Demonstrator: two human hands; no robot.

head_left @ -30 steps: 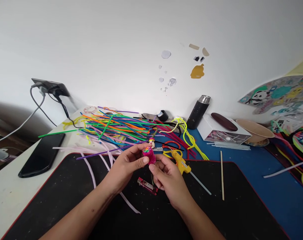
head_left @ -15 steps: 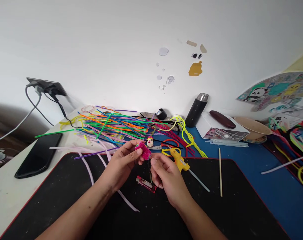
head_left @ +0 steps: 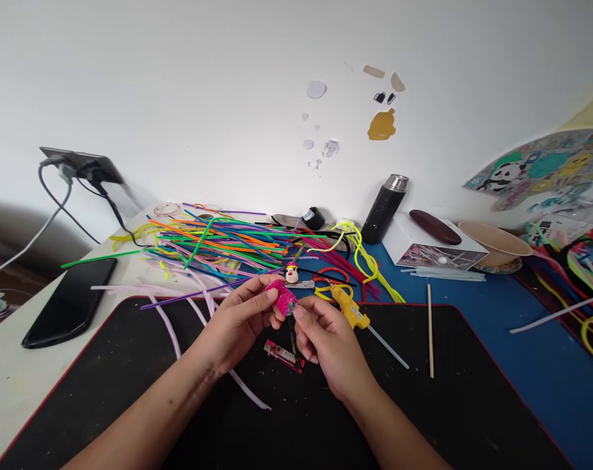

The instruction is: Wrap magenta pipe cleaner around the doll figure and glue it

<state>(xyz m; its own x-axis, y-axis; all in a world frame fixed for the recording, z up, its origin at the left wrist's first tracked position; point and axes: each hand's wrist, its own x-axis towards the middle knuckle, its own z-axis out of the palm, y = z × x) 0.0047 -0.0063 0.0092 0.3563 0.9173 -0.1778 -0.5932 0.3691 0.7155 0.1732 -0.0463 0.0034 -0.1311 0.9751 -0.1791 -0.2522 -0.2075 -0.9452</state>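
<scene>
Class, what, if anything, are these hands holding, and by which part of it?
The left hand pinches a pink fuzzy piece by its side; the right hand seems to touch its multicoloured end.

Pink fuzzy piece (head_left: 283, 301) partly hidden by left hand (head_left: 244, 313); glue-gun label (head_left: 357, 313) unreadably small; forearms (head_left: 154, 408) cut off at bottom.

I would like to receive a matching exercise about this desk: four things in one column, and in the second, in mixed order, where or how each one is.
Column one
1. small fuzzy magenta piece
2. yellow plastic glue gun
3. flat black smartphone
4. cylindrical black flask with silver cap

Column two
A. on the pale tabletop, left of the black mat
B. next to the white box
C. in the left hand
D. with a translucent stick extending from it

Pairs: 1-C, 2-D, 3-A, 4-B
</scene>
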